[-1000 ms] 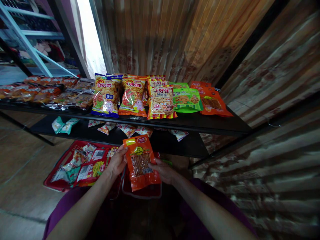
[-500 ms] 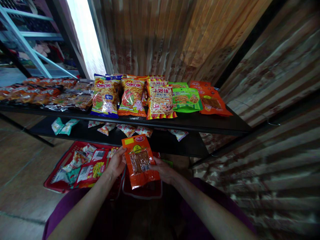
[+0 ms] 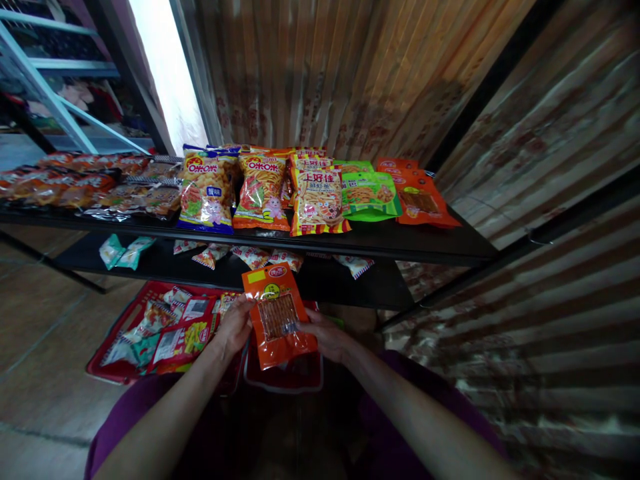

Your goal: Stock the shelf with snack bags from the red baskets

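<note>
An orange snack packet [image 3: 278, 317] with a clear window showing brown sticks is held upright between my two hands, in front of the lower shelf. My left hand [image 3: 237, 327] grips its left edge, and my right hand [image 3: 325, 335] pinches its lower right side. Similar orange packets [image 3: 425, 202] lie at the right end of the upper shelf. Beside them is a green packet [image 3: 373, 197], then a yellow-and-red packet [image 3: 319, 200]. Below the held packet sits a red basket [image 3: 285, 383], partly hidden by it.
Puffed snack bags [image 3: 206, 190] and dark-wrapped packs [image 3: 65, 187] fill the upper black shelf [image 3: 430, 243] leftward. Small packets [image 3: 250, 256] lie on the lower shelf [image 3: 370, 291]. A red basket [image 3: 117, 333] of snacks stands at lower left. Black posts and a curtain [image 3: 540, 313] border the right.
The view has shifted slightly. The orange packet remains in both hands, a little higher in the picture, and glare on its window has lessened.
</note>
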Tool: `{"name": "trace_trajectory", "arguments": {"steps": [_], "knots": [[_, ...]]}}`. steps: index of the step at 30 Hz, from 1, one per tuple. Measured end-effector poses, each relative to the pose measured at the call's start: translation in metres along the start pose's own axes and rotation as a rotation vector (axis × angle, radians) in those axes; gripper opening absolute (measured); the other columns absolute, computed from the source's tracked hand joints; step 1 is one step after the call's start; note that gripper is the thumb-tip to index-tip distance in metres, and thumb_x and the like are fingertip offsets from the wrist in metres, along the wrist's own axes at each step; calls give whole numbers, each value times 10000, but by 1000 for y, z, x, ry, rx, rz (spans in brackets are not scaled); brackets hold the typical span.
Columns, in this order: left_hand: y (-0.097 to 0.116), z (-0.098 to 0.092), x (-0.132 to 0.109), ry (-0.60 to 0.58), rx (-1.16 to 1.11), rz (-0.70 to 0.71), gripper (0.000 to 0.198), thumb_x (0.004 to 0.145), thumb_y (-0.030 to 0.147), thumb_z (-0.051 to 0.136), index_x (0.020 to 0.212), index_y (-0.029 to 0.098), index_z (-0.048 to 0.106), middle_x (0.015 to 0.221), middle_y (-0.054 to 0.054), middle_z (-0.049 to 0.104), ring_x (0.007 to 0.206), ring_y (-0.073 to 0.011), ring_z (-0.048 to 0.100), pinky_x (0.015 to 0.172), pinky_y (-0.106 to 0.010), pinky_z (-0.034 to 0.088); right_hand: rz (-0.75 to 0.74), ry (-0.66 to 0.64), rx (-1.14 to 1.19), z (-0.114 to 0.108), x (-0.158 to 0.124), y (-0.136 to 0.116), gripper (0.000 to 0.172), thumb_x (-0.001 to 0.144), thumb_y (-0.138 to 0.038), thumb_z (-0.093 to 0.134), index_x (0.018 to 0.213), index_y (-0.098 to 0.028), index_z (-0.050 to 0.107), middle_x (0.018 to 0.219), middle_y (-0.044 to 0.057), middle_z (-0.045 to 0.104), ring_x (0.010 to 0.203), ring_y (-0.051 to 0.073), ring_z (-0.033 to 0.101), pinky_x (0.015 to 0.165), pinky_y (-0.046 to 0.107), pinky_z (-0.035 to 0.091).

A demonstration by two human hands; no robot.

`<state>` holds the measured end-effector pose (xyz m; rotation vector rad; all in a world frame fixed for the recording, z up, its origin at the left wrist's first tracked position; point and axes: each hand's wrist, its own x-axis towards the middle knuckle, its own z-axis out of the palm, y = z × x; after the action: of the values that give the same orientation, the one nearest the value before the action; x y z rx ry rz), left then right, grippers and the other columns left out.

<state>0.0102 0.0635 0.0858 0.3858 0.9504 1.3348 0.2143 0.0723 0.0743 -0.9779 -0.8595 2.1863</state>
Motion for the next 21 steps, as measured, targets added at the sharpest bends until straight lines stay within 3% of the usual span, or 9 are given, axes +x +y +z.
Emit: {"name": "trace_trajectory", "arguments": {"steps": [6, 13, 21], "knots": [[3, 1, 1, -4, -23, -20, 200, 705, 87, 611, 899, 131, 623, 823, -59, 720, 691, -176, 674, 676, -293, 532, 77, -26, -53, 1, -8, -6, 487, 592, -218, 760, 1052, -199, 602, 1017, 55, 659, 889, 203, 634, 801, 428, 511], [0, 7, -8, -82, -28, -138, 246, 652, 33, 599, 872, 138, 626, 802, -41, 718, 692, -171, 677, 748, -322, 529, 44, 23, 50, -4, -3, -2, 480, 579, -171, 755, 1027, -204, 588, 950, 28, 668, 856, 198, 644, 785, 426, 519], [-4, 10, -20, -212, 36, -188, 589, 557, -18, 612, 1107, 194, 595, 942, -33, 718, 848, -190, 678, 805, -316, 508, 13, 58, 60, -8, -1, -2, 489, 576, -155, 724, 1043, -206, 590, 894, 23, 677, 809, 194, 649, 758, 406, 517]]}}
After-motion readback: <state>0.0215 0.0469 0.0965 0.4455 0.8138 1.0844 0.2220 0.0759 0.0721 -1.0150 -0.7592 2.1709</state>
